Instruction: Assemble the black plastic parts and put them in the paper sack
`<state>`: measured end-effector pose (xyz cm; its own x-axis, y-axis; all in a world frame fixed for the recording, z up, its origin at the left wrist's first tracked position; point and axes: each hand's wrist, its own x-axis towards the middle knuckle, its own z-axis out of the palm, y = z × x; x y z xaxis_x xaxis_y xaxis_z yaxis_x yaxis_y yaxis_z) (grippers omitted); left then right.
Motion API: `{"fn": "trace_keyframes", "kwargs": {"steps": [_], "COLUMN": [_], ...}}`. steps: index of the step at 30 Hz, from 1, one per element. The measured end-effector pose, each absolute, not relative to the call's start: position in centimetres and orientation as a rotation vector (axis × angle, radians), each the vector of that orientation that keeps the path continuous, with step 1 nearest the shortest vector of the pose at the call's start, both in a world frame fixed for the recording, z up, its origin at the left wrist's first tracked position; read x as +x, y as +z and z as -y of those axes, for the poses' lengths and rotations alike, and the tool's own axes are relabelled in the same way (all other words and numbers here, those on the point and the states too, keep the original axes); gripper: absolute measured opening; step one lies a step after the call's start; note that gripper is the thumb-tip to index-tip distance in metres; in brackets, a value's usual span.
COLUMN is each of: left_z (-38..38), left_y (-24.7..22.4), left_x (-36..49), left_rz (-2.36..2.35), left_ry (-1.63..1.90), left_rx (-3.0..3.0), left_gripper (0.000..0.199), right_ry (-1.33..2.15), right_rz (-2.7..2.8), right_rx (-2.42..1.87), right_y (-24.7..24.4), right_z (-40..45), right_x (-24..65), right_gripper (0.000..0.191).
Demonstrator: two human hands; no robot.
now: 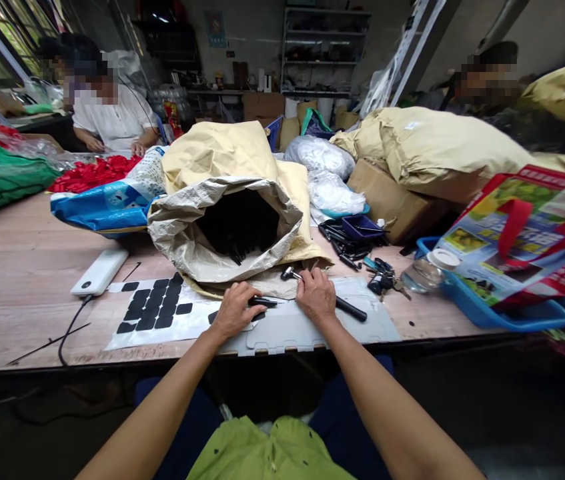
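Observation:
My left hand (pixel 235 311) rests at the table's front, its fingers closed on a slim black piece (pixel 263 303) that sticks out to the right. My right hand (pixel 317 294) is wrapped over a hammer-like tool (pixel 353 309); its small shiny head shows beyond the fingers, and its black handle points down to the right. Both hands are over a grey-white board (pixel 312 332). Right behind them lies a large woven sack (pixel 182 230), its mouth facing me, with dark pieces inside. Left of my left hand is a white sheet (pixel 117 340) with several black rounded-square pads (pixel 155 303).
A white power bank (pixel 100 272) with a cable lies left. On the right are black parts (pixel 345 247), keys (pixel 401 288), a jar (pixel 425 273) and a blue basket (pixel 512 321) with a printed bag. Stuffed sacks (pixel 442 147) stand behind. Two people sit across the table.

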<state>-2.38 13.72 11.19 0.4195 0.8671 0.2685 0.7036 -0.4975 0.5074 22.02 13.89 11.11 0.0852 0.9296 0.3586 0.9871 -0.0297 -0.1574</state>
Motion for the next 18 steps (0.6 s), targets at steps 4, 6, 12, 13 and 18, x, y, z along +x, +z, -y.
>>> {"fn": "trace_keyframes", "kwargs": {"steps": [4, 6, 12, 13, 18], "left_z": [-14.5, -14.7, -15.0, -15.0, -15.1], "left_y": [10.7, 10.8, 10.7, 10.7, 10.7], "left_x": [-3.1, -3.1, -2.9, -2.9, -2.9], "left_rz": [-1.308, -1.322, -1.355, -1.361, -1.372], "left_ry": [0.779, 0.757, 0.719, 0.709, 0.689], "left_rx": [2.217, 2.185, 2.169, 2.172, 2.184], "left_gripper": [0.026, 0.022, 0.022, 0.023, 0.024], "right_ry": [-0.208, -0.187, -0.048, -0.036, 0.213], "right_rz": [1.891, 1.896, 1.900, 1.869, 1.697], "right_rx": [-1.982, -1.963, -1.926, -1.898, -1.672], "right_y": [11.0, 11.0, 12.8, 13.3, 14.7], "right_z": [-13.8, -13.9, -13.4, -12.9, -9.3], "right_x": [22.2, 22.4, 22.9, 22.7, 20.0], "right_gripper": [0.021, 0.023, 0.026, 0.027, 0.034]}}
